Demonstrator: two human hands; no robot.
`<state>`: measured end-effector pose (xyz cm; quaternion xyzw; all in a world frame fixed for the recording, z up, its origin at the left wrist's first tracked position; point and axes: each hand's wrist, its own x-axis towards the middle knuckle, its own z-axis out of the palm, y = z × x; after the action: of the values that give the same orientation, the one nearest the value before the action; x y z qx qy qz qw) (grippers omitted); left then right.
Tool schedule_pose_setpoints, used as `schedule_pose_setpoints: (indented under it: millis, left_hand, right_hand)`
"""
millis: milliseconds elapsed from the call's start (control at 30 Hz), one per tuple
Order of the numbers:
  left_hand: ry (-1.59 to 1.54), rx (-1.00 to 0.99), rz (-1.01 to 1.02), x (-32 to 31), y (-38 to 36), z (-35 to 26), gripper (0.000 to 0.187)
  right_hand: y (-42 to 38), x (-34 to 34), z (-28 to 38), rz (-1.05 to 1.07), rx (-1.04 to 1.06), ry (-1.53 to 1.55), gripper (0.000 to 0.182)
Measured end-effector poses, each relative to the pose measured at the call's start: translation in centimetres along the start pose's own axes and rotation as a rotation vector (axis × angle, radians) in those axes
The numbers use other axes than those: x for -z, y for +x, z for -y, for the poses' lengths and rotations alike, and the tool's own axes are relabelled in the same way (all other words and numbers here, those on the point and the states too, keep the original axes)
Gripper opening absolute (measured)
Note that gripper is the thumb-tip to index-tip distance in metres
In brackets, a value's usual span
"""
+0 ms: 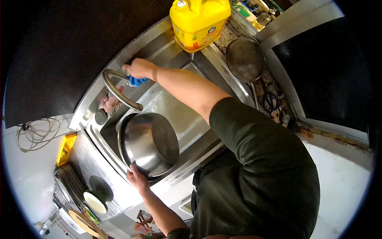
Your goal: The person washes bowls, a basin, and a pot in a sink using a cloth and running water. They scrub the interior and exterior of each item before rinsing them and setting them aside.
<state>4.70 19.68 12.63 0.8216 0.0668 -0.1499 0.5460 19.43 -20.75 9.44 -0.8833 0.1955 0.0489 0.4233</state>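
Observation:
A stainless steel pot [149, 139] lies tilted on its side in the sink [179, 115], its flat base facing right. My left hand [138, 178] grips the pot's rim, thumb on the outer wall. Over the pot curves a steel gooseneck faucet [115, 89], its spout end just above the pot's side. At the faucet's base my right hand [139, 68] is closed, apparently around the faucet handle, which the fingers mostly hide. A blue cloth [138, 81] hangs just below that hand.
A yellow jug [201, 28] stands on the sink's far corner. Beside the sink lies a dark round pan [244, 59] with blue-handled scissors [270, 102] near it. A lidded jar [101, 116] sits by the faucet. On the left counter are a green-white bowl [95, 202] and a yellow object [66, 149].

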Motion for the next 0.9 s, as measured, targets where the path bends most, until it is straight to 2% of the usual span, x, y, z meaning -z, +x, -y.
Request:
schedule_pose_setpoints:
  millis: [33,100,200,300,400,500,533,633,667,767,833,900]
  left_hand:
    - [-0.02,0.041,0.013,-0.3,-0.4,-0.9,0.035]
    - [-0.009,0.058,0.002,-0.2,-0.6,-0.9,0.034]
    - [0.062,-0.048,-0.078,-0.7,0.1,0.0,0.033]
    - [-0.064,-0.002,-0.023,-1.1,0.2,0.0,0.038]
    - [-0.099,-0.012,0.039,-0.7,1.2,1.3,0.038]
    - [0.007,-0.013,0.026,-1.5,1.2,-0.4,0.034]
    - [-0.017,0.01,0.031,-1.9,1.2,-1.0,0.035]
    - [-0.041,0.028,0.046,-3.2,1.7,-1.9,0.037]
    - [-0.019,0.001,0.047,-3.7,2.2,-2.0,0.038]
    - [0.153,-0.095,0.085,-4.4,3.2,-3.0,0.039]
    - [0.131,-0.024,0.145,-5.9,3.6,-5.1,0.04]
    - [0.204,-0.102,0.224,-6.8,4.7,-5.5,0.041]
  right_hand:
    - [-0.4,0.8,1.8,-0.024,-0.148,0.032,0.056]
    - [-0.9,1.4,3.5,-0.13,-0.092,-0.072,0.061]
    - [-0.9,2.1,4.2,-0.051,-0.11,-0.08,0.057]
    - [0.0,0.7,3.1,-0.139,-0.074,-0.123,0.048]
    - [0.4,0.4,2.0,-0.118,-0.085,-0.132,0.037]
    - [1.8,-0.5,-0.5,-0.056,0.025,-0.306,0.032]
    - [0.8,-0.3,-0.6,-0.121,-0.073,-0.164,0.031]
    - [-0.3,-0.9,-1.5,-0.185,-0.04,-0.118,0.03]
    - [-1.0,-1.3,-2.0,-0.256,0.07,-0.12,0.03]
    - [-5.6,-0.7,-1.1,-0.119,0.156,0.19,0.034]
    - [-8.5,-1.0,-0.2,-0.088,0.233,0.288,0.036]
    - [-12.0,-0.6,1.7,-0.056,0.221,0.422,0.038]
